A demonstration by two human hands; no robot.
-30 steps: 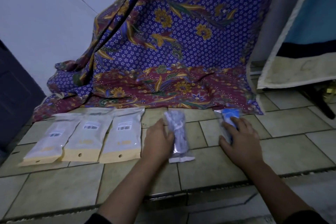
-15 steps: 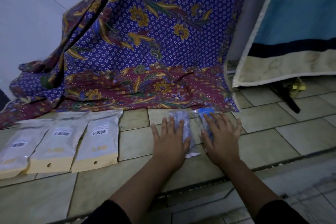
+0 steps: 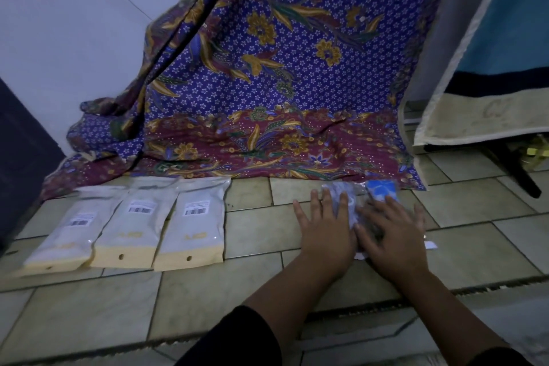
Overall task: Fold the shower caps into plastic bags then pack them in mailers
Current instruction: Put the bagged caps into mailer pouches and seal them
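Head view: straight, spread fingers (image 3: 326, 202) of the left hand (image 3: 325, 236) and right hand (image 3: 392, 239) press flat on the grey bagged shower cap (image 3: 337, 189) and blue bagged shower cap (image 3: 381, 189), right of centre on the tiled floor (image 3: 252, 217). Three mailers (image 3: 133, 226) lie at lower left. The slick plastic could skid or spring unfolded if pressure lifts unevenly.

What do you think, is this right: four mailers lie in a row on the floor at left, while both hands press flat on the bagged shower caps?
Not quite: the head view shows three mailers, not four, in a row on the floor at left. The rest holds: the left hand and right hand press flat on the bagged shower caps.
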